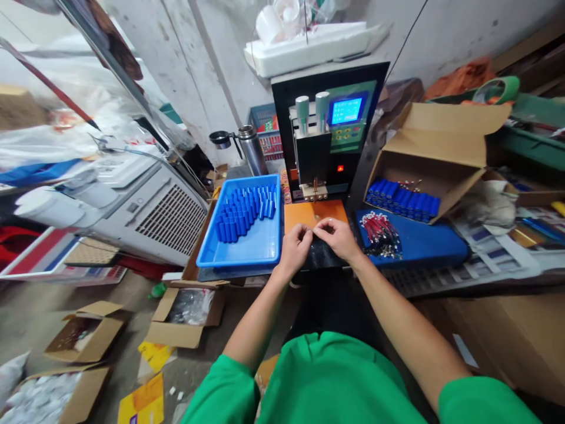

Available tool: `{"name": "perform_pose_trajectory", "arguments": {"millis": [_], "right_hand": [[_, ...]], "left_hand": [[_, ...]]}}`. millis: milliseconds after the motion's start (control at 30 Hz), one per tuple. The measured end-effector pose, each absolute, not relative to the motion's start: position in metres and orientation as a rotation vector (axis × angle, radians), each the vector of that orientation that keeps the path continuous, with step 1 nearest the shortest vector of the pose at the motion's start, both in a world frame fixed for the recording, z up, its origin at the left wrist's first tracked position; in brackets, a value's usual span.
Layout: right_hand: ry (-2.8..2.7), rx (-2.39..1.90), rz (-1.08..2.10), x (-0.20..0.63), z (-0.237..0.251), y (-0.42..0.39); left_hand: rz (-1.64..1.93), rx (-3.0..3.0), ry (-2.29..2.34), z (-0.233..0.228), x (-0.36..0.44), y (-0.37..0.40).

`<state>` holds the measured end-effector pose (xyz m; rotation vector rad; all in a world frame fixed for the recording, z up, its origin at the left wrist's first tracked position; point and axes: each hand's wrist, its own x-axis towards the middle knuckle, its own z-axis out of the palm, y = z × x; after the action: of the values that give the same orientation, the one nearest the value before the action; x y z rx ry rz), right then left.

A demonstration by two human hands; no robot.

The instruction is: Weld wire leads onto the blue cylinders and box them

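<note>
My left hand [296, 246] and my right hand [336, 237] meet fingertip to fingertip over the front of an orange work plate [295, 215]. Both are closed in a pinch; whatever lies between the fingers is too small to make out. Just beyond them stands a black spot welder [286, 106] with a lit blue screen [346, 111] and copper electrode tips [315, 187]. Left of my hands, a blue tray [238, 257] holds many blue cylindrical battery cells [241, 221]. To the right lies a bundle of red and black wire leads [379, 232] on a blue surface.
An open cardboard box [445, 132] with more blue cells stands at the right. Behind the tray are a steel thermos [251, 147] and a blue crate [270, 144]. A grey vented machine [163, 206] is at the left, with open cartons [176, 334] on the floor.
</note>
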<state>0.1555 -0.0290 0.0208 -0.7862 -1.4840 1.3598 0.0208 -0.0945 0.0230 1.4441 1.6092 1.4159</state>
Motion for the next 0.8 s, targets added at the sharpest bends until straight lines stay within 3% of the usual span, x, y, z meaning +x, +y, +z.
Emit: {"name": "perform_pose_trajectory", "arguments": {"millis": [133,233,367,533,667,800], "right_hand": [[-1.461,-0.797,1.293,0.156,0.021,-0.017],[-1.374,-0.855,1.214,0.154,0.020,0.001],[-1.318,-0.881,1.218,0.149,0.016,0.018],[-1.333,-0.859,1.244,0.146,0.011,0.021],[-1.347,-0.855,1.231,0.148,0.011,0.021],[-1.306,-0.847,1.255,0.150,0.012,0.022]], "left_hand": [[1.417,1.504,1.647,0.027,-0.005,-0.090],[1.384,1.579,1.949,0.035,-0.045,-0.076],[0.740,1.685,2.425,0.045,-0.090,-0.048],[0.066,1.793,2.504,0.045,-0.099,-0.020],[-0.013,1.803,2.527,0.040,-0.094,-0.013],[0.183,1.772,2.533,0.038,-0.099,-0.018]]}}
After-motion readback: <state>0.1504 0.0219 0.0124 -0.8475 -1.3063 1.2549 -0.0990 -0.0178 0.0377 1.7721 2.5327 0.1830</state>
